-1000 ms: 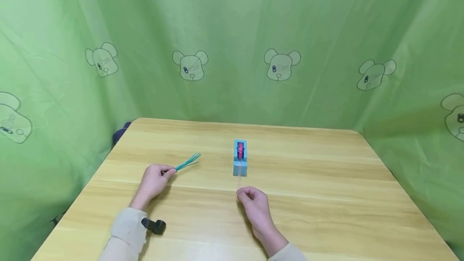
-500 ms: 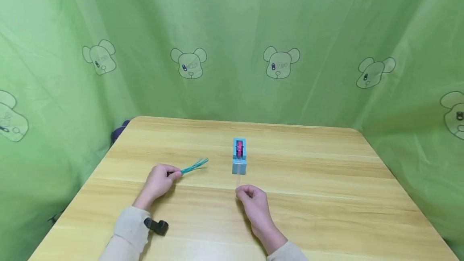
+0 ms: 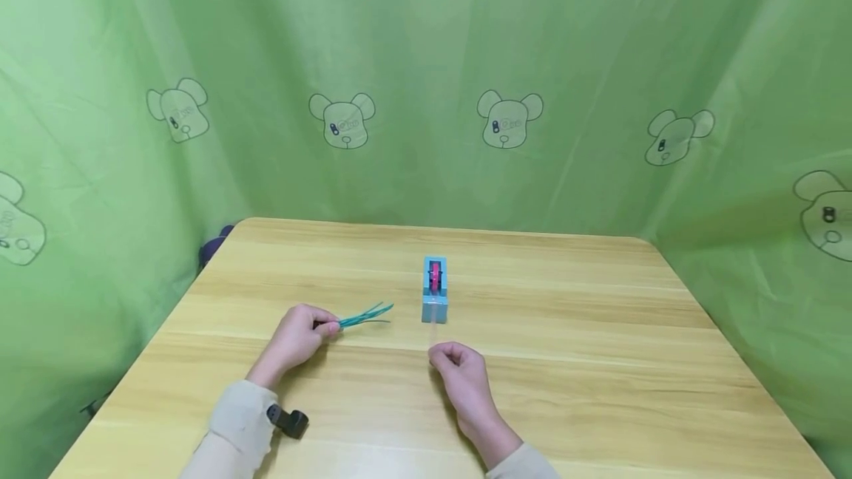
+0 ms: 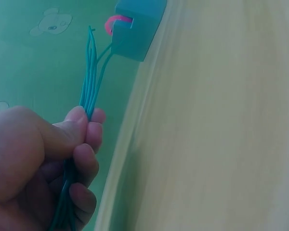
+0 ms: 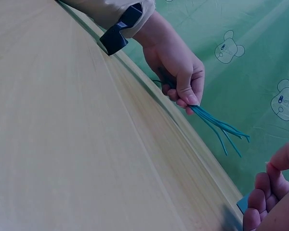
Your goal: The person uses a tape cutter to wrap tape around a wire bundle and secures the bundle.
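In my left hand (image 3: pixel 296 335) is a bundle of thin teal wire-like strands (image 3: pixel 366 316), gripped between thumb and fingers; their loose tips fan out to the right. The left wrist view shows the strands (image 4: pixel 89 82) running through the grip and out below the palm. A light-blue tape dispenser (image 3: pixel 427 311) with a pink roll (image 3: pixel 435 276) stands mid-table. From it a clear strip of tape (image 3: pixel 433 333) stretches toward me, its end pinched by thumb and index finger of my right hand (image 3: pixel 467 383). The strand tips are left of the tape, apart from it.
A wooden table (image 3: pixel 586 331) spreads under both hands. Green curtains (image 3: pixel 426 35) with printed bear heads hang behind and at both sides. A black wrist camera (image 3: pixel 288 420) sits on the left sleeve. Something dark purple (image 3: pixel 214 244) shows beyond the table's left edge.
My left hand has moved right and slightly nearer with the strands, whose tips have come closer to the tape. The right hand keeps its pinch on the tape, almost still.
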